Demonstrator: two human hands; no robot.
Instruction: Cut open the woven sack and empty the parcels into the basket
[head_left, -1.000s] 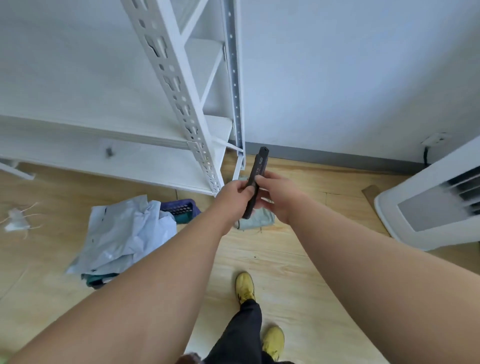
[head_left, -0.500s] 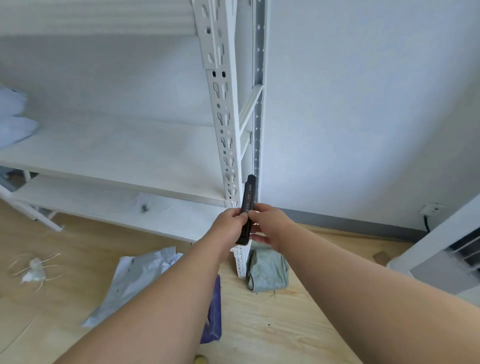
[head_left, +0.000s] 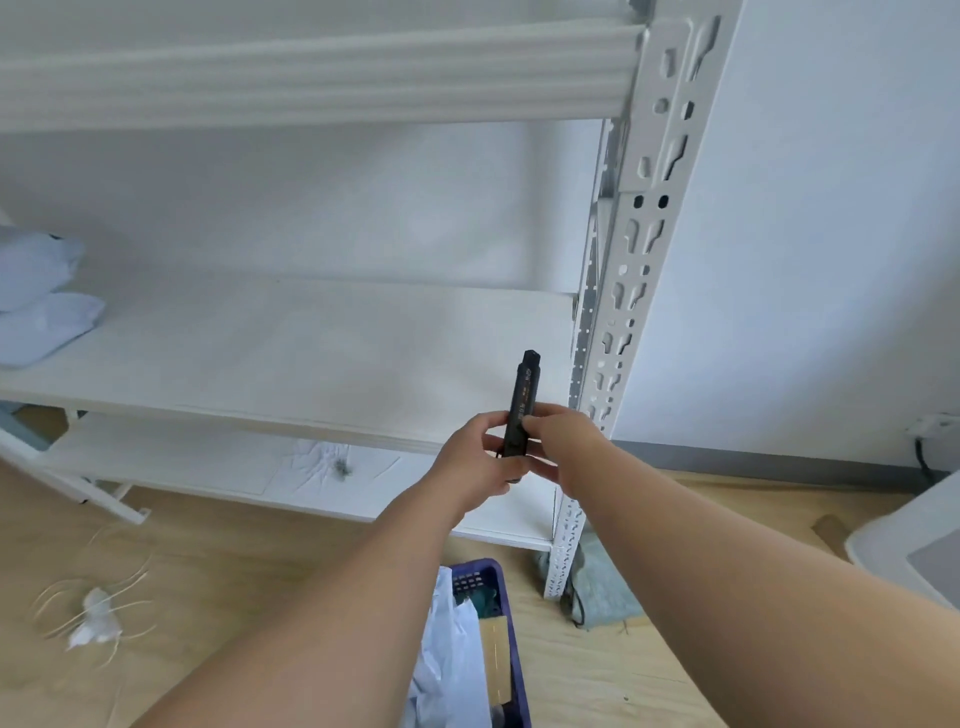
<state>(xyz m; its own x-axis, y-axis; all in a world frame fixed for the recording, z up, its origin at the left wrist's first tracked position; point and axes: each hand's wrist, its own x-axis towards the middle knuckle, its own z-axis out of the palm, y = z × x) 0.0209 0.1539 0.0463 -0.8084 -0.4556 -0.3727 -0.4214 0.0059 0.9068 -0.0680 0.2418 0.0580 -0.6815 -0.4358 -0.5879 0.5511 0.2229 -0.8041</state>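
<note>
A black utility knife (head_left: 523, 400) stands nearly upright in front of the white shelf unit, and both hands hold its lower half. My left hand (head_left: 475, 460) grips it from the left; my right hand (head_left: 558, 441) pinches it from the right with the thumb on its side. No blade shows at the top. Below my arms, on the floor, the purple basket (head_left: 496, 587) holds pale grey parcels (head_left: 454, 644) and a brown one. A crumpled white scrap with loose strings (head_left: 96, 621) lies on the floor at the left.
A white metal shelf unit (head_left: 631, 291) fills the upper view, with a white board shelf (head_left: 291, 358) at hand height. Pale blue bags (head_left: 39, 296) lie at its left end. A grey-green cloth (head_left: 597, 587) sits by the upright's foot. A white appliance (head_left: 914, 540) stands at the right.
The view has lifted from the floor to the shelves. Both hands have kept hold of the knife and raised it in front of the middle shelf.
</note>
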